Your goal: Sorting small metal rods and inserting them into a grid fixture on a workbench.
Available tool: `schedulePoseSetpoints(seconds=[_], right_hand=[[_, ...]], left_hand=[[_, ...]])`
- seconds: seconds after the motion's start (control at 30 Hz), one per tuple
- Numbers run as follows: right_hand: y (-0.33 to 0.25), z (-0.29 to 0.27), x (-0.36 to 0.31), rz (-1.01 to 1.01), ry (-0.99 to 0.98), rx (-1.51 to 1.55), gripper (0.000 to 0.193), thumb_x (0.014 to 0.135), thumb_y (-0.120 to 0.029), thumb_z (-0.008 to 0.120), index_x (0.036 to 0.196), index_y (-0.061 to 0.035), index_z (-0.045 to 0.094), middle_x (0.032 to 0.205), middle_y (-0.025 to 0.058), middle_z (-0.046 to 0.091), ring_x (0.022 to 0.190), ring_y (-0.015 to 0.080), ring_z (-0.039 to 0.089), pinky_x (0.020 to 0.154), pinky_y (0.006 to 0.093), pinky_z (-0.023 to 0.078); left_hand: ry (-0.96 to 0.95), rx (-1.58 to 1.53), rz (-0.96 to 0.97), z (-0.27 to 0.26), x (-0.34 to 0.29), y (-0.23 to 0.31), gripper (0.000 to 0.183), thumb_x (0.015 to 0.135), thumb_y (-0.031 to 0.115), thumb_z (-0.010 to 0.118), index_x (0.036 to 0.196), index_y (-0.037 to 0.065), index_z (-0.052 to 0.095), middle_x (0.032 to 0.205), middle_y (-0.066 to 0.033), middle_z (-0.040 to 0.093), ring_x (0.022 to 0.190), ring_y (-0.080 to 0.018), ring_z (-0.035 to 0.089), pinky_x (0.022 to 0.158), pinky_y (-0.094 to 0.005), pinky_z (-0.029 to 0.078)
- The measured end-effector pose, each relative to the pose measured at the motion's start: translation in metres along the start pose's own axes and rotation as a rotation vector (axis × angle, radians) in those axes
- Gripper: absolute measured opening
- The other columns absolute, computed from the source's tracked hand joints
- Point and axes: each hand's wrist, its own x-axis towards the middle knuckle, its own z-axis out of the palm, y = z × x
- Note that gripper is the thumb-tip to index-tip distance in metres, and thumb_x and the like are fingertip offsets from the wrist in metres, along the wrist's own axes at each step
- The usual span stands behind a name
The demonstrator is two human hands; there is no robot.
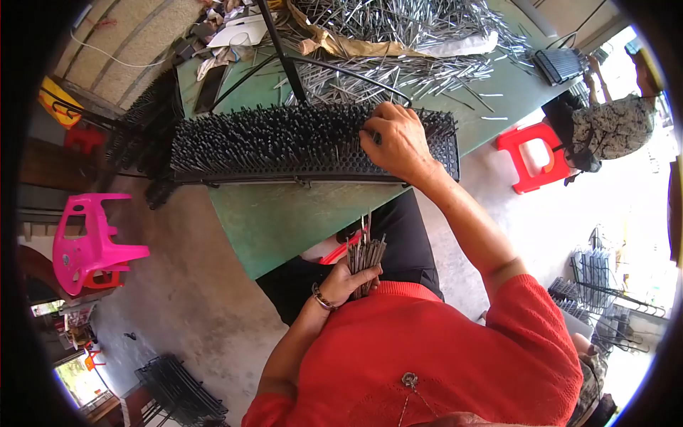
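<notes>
My left hand [346, 283], near my lap, is closed round an upright bundle of thin grey metal strips [365, 256]. My right hand [400, 141] is over the right part of a long black rack with holes [341, 169], its fingers bent together in a pinch. What those fingers hold, if anything, is hidden. Many dark thin pieces [270, 139] stand upright in the rack, densest toward its left and far side. Bare holes show along its near edge and right end. The rack lies across the green table [263, 235].
Behind the rack a heap of loose metal strips [398, 35] covers the table, with brown paper [356, 47] among them. A black metal frame [288, 67] rises there. A pink stool [92, 245] stands left, a red stool [533, 156] right, near another person [613, 128].
</notes>
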Motion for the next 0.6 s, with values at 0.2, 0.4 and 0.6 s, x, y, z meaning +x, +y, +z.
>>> schedulePoseSetpoints(seconds=[0.2, 0.4, 0.6], right_hand=[[-0.003, 0.008, 0.007, 0.064, -0.023, -0.061, 0.018, 0.076, -0.023, 0.065, 0.074, -0.006, 0.07, 0.081, 0.0081, 0.057, 0.084, 0.0264, 0.058, 0.076, 0.0377, 0.043], [-0.001, 0.008, 0.005, 0.038, 0.008, 0.007, 0.011, 0.072, -0.017, 0.067, 0.073, -0.0062, 0.069, 0.083, 0.0069, 0.058, 0.085, 0.0262, 0.058, 0.077, 0.038, 0.042], [0.001, 0.0, 0.008, 0.0, -0.07, -0.121, 0.012, 0.072, -0.017, 0.066, 0.076, -0.0067, 0.069, 0.084, 0.0049, 0.058, 0.086, 0.0247, 0.056, 0.076, 0.0369, 0.04]], left_hand=[[0.033, -0.059, 0.021, -0.006, 0.001, -0.001, 0.013, 0.09, 0.015, 0.062, 0.095, 0.003, 0.059, 0.075, -0.0019, 0.061, 0.067, -0.0101, 0.06, 0.059, -0.0241, 0.05], [0.047, -0.041, -0.008, -0.006, -0.001, -0.006, 0.012, 0.09, 0.014, 0.062, 0.094, 0.004, 0.059, 0.077, -0.0027, 0.061, 0.067, -0.0103, 0.061, 0.058, -0.0234, 0.05], [0.045, -0.001, 0.004, -0.004, 0.001, -0.008, 0.012, 0.088, 0.013, 0.064, 0.094, 0.004, 0.058, 0.079, -0.0012, 0.06, 0.067, -0.0091, 0.06, 0.059, -0.0244, 0.051]])
